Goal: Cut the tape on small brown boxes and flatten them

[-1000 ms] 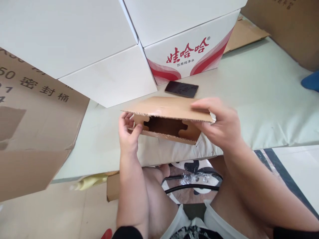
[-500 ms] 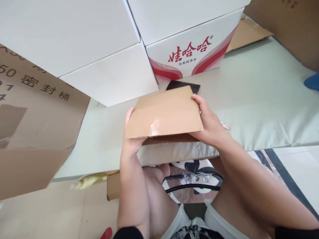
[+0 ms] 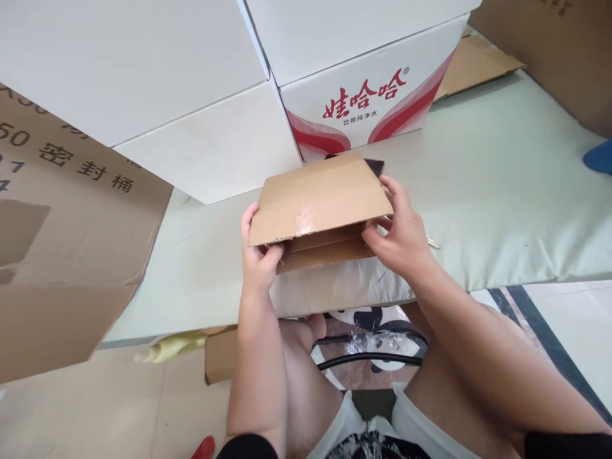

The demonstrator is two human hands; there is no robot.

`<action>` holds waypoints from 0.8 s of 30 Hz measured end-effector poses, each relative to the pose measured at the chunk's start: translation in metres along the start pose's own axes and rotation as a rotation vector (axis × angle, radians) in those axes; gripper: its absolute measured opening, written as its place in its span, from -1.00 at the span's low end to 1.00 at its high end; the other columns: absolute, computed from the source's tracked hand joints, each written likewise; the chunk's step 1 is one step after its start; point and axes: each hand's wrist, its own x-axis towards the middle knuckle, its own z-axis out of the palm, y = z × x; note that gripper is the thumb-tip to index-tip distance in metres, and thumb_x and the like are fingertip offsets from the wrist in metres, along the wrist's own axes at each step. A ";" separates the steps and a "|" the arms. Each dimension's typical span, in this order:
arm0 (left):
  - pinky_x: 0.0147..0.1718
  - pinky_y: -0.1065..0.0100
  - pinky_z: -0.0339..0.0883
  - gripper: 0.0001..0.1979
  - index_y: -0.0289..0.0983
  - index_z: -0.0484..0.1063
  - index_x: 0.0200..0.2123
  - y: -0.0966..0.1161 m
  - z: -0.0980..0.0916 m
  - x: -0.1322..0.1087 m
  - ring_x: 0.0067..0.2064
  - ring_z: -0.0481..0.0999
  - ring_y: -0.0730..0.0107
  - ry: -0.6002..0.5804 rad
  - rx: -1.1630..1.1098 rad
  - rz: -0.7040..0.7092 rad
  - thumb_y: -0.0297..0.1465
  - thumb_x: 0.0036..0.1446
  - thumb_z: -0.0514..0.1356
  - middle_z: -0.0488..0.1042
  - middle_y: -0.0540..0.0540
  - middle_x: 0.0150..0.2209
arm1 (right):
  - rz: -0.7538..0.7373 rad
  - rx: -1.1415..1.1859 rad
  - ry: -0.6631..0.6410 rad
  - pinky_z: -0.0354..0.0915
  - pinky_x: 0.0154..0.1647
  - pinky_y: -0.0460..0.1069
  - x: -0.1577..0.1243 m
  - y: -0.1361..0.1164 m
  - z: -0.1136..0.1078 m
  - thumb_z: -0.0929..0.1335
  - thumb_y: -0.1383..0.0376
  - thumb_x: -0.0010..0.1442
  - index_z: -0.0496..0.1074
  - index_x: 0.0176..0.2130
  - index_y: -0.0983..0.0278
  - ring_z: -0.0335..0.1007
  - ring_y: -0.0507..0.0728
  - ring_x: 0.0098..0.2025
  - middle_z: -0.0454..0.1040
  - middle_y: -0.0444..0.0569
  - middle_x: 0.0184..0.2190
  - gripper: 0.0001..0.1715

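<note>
A small brown cardboard box is held between my two hands over the pale green cushioned surface. Its near side gapes, so a dark inside shows under the top flap, which has a shiny strip of tape. My left hand grips the left end, with the thumb at the opening and fingers along the side. At the right end, my right hand clasps the box, its thumb at the gap and fingers behind the edge. Behind the box lies a dark flat object, mostly covered by it.
White cartons are stacked at the back, one carton with red lettering. A large brown carton stands at left, another at far right. Flattened cardboard lies by the latter. A blue object shows at the right edge.
The box has tilted so its near opening shows more, and its top flap sits slightly higher. My right thumb has shifted into the gap, and my left thumb now shows there.
</note>
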 end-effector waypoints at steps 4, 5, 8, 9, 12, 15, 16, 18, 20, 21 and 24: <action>0.21 0.00 0.37 -0.35 0.01 0.35 0.22 -0.001 -0.003 0.004 0.25 0.42 0.01 0.034 -0.199 -0.083 -0.28 -0.02 0.21 0.40 -0.08 0.22 | 0.047 -0.018 0.049 0.53 0.01 0.19 0.002 0.004 -0.005 0.29 0.32 0.16 0.24 0.31 0.23 0.57 0.29 0.07 0.52 0.15 0.19 -0.28; 0.23 0.01 0.36 -0.36 0.00 0.39 0.19 0.002 -0.003 0.004 0.26 0.41 0.01 0.039 -0.248 -0.108 -0.30 -0.04 0.19 0.42 -0.06 0.21 | 0.059 -0.045 0.070 0.52 -0.02 0.19 0.004 0.005 -0.006 0.29 0.32 0.18 0.30 0.27 0.23 0.58 0.30 0.04 0.57 0.13 0.12 -0.33; 0.21 0.08 0.37 -0.40 -0.05 0.49 0.10 0.016 -0.001 0.004 0.25 0.42 -0.01 0.045 -0.371 -0.174 -0.31 -0.12 0.23 0.49 -0.05 0.13 | 0.066 -0.134 0.130 0.50 -0.12 0.18 0.008 0.009 -0.010 0.30 0.27 0.24 0.47 0.12 0.18 0.59 0.33 -0.10 0.66 0.03 -0.12 -0.54; 0.19 0.10 0.38 -0.43 -0.07 0.52 0.06 0.021 0.000 0.004 0.26 0.41 -0.03 0.031 -0.415 -0.205 -0.29 -0.13 0.27 0.50 -0.06 0.12 | 0.066 -0.152 0.136 0.49 -0.17 0.17 0.009 0.011 -0.011 0.30 0.25 0.25 0.53 0.03 0.16 0.59 0.31 -0.17 0.66 0.00 -0.24 -0.62; 0.14 0.11 0.42 -0.47 -0.12 0.56 -0.04 0.029 0.000 0.005 0.30 0.38 -0.11 -0.015 -0.553 -0.335 -0.03 -0.08 0.34 0.47 -0.10 0.21 | 0.052 -0.118 0.150 0.48 -0.29 0.11 0.011 0.018 -0.014 0.29 0.25 0.26 0.59 -0.24 0.18 0.55 0.25 -0.35 0.57 -0.09 -0.49 -0.74; 0.05 0.14 0.48 -0.42 -0.10 0.54 -0.03 0.025 -0.002 0.008 0.23 0.48 -0.05 0.102 -0.619 -0.455 0.10 -0.04 0.33 0.52 -0.12 0.17 | -0.098 0.056 0.155 0.54 -0.13 0.12 0.010 0.019 -0.015 0.34 0.26 0.24 0.63 -0.16 0.19 0.62 0.25 -0.17 0.67 -0.08 -0.29 -0.74; 0.02 0.16 0.50 -0.40 -0.10 0.53 -0.01 0.022 -0.003 0.009 0.19 0.51 -0.02 0.140 -0.623 -0.490 0.10 -0.04 0.35 0.55 -0.13 0.12 | -0.168 0.121 0.130 0.54 -0.03 0.14 0.009 0.018 -0.015 0.36 0.26 0.24 0.63 -0.08 0.18 0.63 0.26 -0.07 0.69 -0.07 -0.15 -0.70; -0.03 0.17 0.52 -0.35 -0.14 0.53 0.01 0.017 -0.005 0.009 0.12 0.56 -0.02 0.158 -0.623 -0.560 0.11 -0.06 0.37 0.60 -0.16 0.04 | -0.292 0.246 0.052 0.49 0.12 0.16 0.008 0.014 -0.015 0.39 0.25 0.27 0.61 0.05 0.14 0.59 0.26 0.08 0.66 -0.06 0.04 -0.63; -0.04 0.17 0.54 -0.33 -0.18 0.54 0.02 0.018 -0.006 0.008 0.07 0.60 -0.01 0.132 -0.625 -0.631 0.12 -0.04 0.35 0.62 -0.18 -0.01 | -0.347 0.335 -0.013 0.45 0.18 0.17 0.007 0.010 -0.018 0.39 0.22 0.32 0.61 0.08 0.07 0.57 0.24 0.12 0.64 -0.05 0.07 -0.64; -0.06 0.17 0.55 -0.34 -0.19 0.54 0.03 0.021 -0.006 0.007 0.04 0.61 -0.01 0.121 -0.624 -0.658 0.12 -0.01 0.33 0.63 -0.17 -0.03 | -0.347 0.357 -0.036 0.45 0.18 0.17 0.008 0.008 -0.020 0.39 0.20 0.33 0.62 0.07 0.04 0.57 0.23 0.12 0.65 -0.05 0.06 -0.66; -0.16 0.15 0.57 -0.41 -0.19 0.54 0.03 0.034 -0.007 0.006 -0.06 0.66 -0.01 0.127 -0.616 -0.698 0.08 0.09 0.25 0.66 -0.15 -0.10 | -0.277 0.382 -0.141 0.45 0.14 0.17 0.010 0.009 -0.031 0.41 0.02 0.31 0.62 0.07 0.00 0.53 0.27 0.15 0.62 -0.03 0.09 -0.62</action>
